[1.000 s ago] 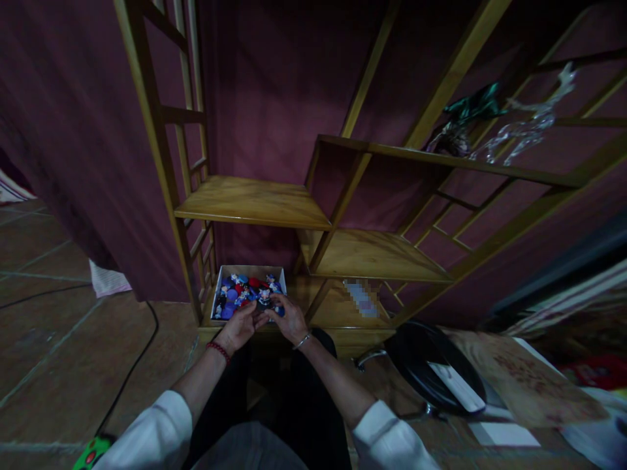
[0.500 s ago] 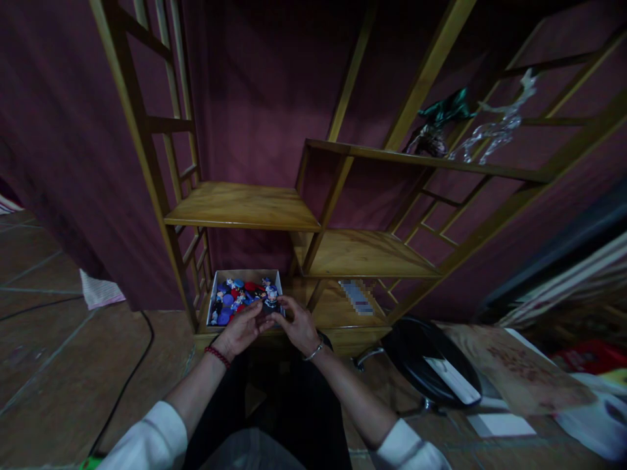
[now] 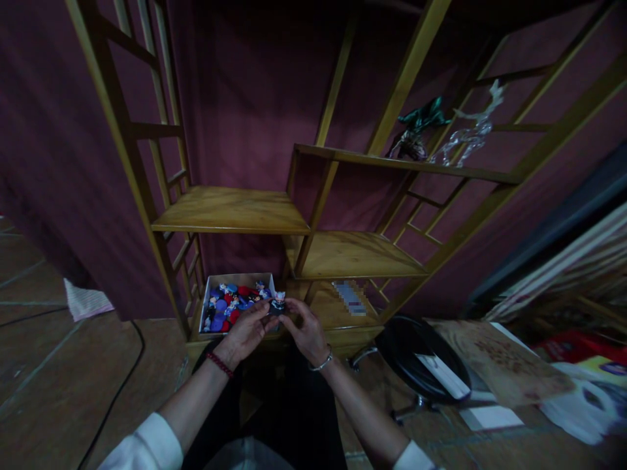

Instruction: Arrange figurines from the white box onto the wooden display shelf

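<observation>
A small figurine (image 3: 278, 301) with a pale head and a dark lower part is held upright between my two hands, just right of the box. My left hand (image 3: 251, 329) has its fingers closed on the figurine's left side and underneath. On its right side, my right hand (image 3: 304, 329) pinches it with thumb and fingers. The open white cardboard box (image 3: 205, 305) stands on the lowest shelf, partly behind my left hand. Blue, red and white figurines (image 3: 231, 304) fill it in a jumble.
A wooden display shelf (image 3: 230, 209) rises in front of me. Its upper right board holds a clear deer ornament (image 3: 467, 134) and a dark green ornament (image 3: 418, 130). A blurred-out flat item (image 3: 351, 298) lies lower down. At right stands a black round stool (image 3: 421, 362); a cable (image 3: 117, 398) crosses the floor left.
The figurine and both hands have shifted slightly right of the box, showing more of its contents. My view has turned a little to the right.
</observation>
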